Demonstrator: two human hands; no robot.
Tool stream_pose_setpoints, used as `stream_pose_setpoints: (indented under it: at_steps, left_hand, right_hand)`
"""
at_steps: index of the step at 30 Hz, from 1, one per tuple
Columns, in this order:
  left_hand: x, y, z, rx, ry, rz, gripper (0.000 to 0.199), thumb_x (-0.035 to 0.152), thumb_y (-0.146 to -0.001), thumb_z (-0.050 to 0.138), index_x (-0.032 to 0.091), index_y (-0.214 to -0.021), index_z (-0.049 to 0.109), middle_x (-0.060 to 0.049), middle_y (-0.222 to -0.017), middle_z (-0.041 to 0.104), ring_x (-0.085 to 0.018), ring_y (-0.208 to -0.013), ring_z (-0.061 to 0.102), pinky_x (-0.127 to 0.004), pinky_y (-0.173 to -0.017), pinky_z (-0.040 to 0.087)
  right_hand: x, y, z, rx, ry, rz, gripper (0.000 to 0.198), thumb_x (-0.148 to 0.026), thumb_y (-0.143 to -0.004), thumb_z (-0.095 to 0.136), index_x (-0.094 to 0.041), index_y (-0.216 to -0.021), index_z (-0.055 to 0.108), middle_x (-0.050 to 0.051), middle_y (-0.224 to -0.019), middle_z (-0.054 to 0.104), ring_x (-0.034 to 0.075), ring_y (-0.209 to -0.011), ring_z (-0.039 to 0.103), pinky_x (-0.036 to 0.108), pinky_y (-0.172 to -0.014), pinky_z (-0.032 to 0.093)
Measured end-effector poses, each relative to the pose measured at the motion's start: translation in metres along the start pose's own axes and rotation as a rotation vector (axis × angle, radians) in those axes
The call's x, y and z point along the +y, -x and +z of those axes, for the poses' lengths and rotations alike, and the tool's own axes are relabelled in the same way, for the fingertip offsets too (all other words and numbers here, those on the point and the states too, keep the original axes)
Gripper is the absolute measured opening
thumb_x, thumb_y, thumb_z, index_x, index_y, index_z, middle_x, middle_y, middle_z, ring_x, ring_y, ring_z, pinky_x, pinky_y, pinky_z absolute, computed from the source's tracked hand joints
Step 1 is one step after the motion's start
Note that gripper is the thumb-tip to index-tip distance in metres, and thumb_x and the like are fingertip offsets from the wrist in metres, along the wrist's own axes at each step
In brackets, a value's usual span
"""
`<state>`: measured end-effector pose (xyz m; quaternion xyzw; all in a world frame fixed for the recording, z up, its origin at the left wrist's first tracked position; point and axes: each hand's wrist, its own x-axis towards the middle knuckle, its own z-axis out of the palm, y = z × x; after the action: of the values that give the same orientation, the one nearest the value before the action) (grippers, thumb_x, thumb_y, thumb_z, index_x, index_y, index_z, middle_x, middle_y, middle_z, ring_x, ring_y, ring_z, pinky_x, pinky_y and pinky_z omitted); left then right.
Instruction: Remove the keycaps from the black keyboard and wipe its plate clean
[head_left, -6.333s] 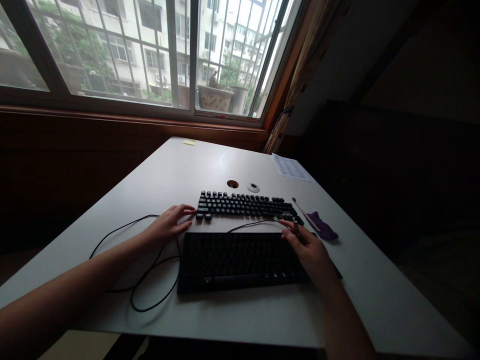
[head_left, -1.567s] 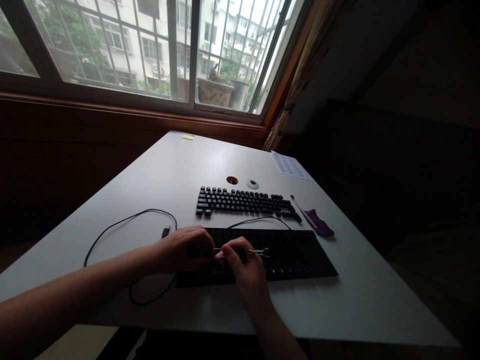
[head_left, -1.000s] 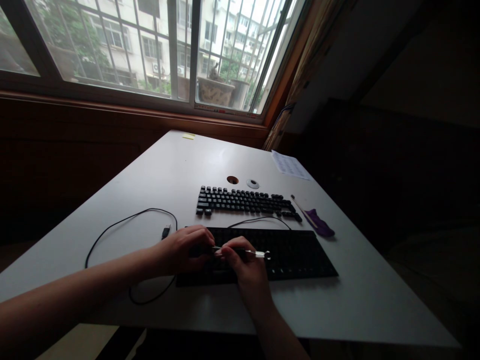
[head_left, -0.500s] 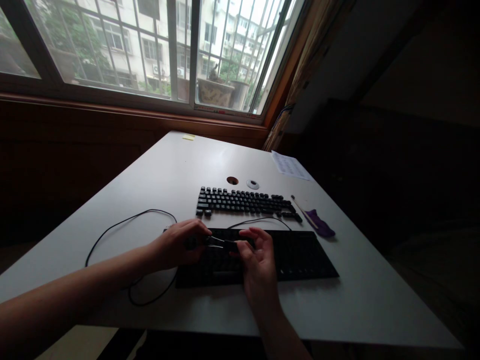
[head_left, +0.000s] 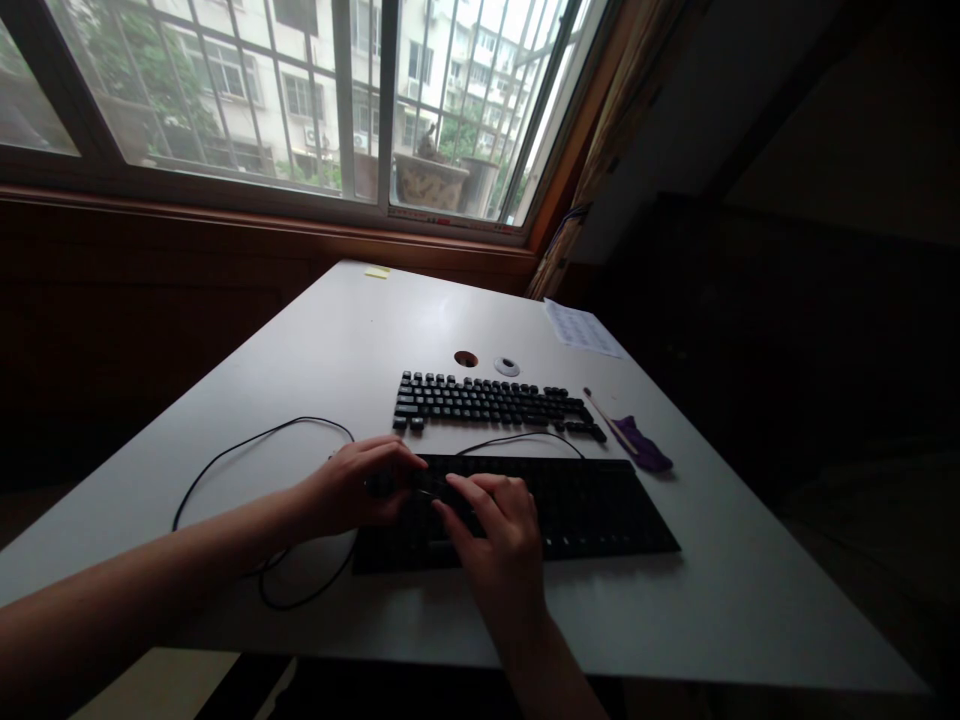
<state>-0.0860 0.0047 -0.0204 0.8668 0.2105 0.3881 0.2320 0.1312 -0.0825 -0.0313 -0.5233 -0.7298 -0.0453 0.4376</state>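
Note:
My left hand [head_left: 364, 485] is closed around a dark-handled wire keycap puller [head_left: 425, 492], whose thin metal prongs point right. It hovers over the left part of a black keyboard base [head_left: 600, 510]. Close to the prongs' tips is my right hand [head_left: 499, 525], its thumb and fingers curled toward each other. Whatever lies between them is dark and cannot be made out against the keyboard. Behind the base, loose black keycaps [head_left: 487, 402] lie in keyboard-like rows on the white table.
A black cable [head_left: 240, 445] loops across the table [head_left: 300, 360] on the left. To the right lie a thin brush [head_left: 600, 410] and a purple cloth [head_left: 643, 447]. Farther back are a cable hole [head_left: 466, 359], a grey ring [head_left: 507, 367], printed paper [head_left: 581, 328] and yellow notes [head_left: 377, 272].
My right hand has moved left and turned more palm-down, closer to the left hand. The black piece seen at its fingertips is now hard to see. My left hand has barely moved.

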Motion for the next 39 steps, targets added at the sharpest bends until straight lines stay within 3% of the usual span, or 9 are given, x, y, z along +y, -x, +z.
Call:
stream_pose_setpoints:
  at_steps: [3,10,28,39]
  left_hand:
    - [0.0014,-0.0004,0.0003,-0.018,-0.006,0.005,0.030,0.011,-0.081,0.062,0.016,-0.111,0.068,-0.006,-0.087,0.069,-0.016,-0.073,0.065,-0.024,-0.067,0.054]
    - [0.0031,-0.0012,0.0023,-0.036,0.000,0.008,0.032,0.010,-0.079,0.062,0.016,-0.109,0.070,-0.005,-0.087,0.071,-0.014,-0.070,0.065,-0.022,-0.064,0.051]
    - [0.0026,-0.0049,-0.0057,-0.181,0.325,-0.198,0.024,0.017,-0.084,0.067,0.014,-0.108,0.070,-0.006,-0.093,0.073,-0.016,-0.082,0.069,-0.023,-0.075,0.055]
    - [0.0014,0.0001,-0.0022,-0.105,0.456,-0.289,0.020,0.018,-0.086,0.068,0.014,-0.106,0.067,-0.008,-0.098,0.071,-0.020,-0.091,0.069,-0.030,-0.082,0.058]
  right_hand:
    - [-0.0017,-0.0006,0.0000,-0.009,0.039,-0.057,0.025,-0.023,-0.092,0.072,-0.025,-0.117,0.070,0.007,-0.099,0.070,0.026,-0.093,0.060,0.044,-0.083,0.047]
    - [-0.0040,-0.0025,0.0087,-0.015,-0.125,-0.054,0.020,-0.012,-0.091,0.066,-0.021,-0.108,0.067,0.007,-0.098,0.067,0.023,-0.091,0.061,0.040,-0.082,0.054]
    - [-0.0077,0.0003,0.0041,0.017,-0.283,-0.008,0.019,-0.013,-0.089,0.066,-0.023,-0.105,0.069,0.005,-0.097,0.067,0.019,-0.091,0.066,0.034,-0.082,0.059]
    - [-0.0052,-0.0045,0.0079,-0.030,-0.305,0.037,0.020,-0.009,-0.086,0.066,-0.022,-0.102,0.067,0.004,-0.095,0.065,0.020,-0.090,0.065,0.034,-0.080,0.057]
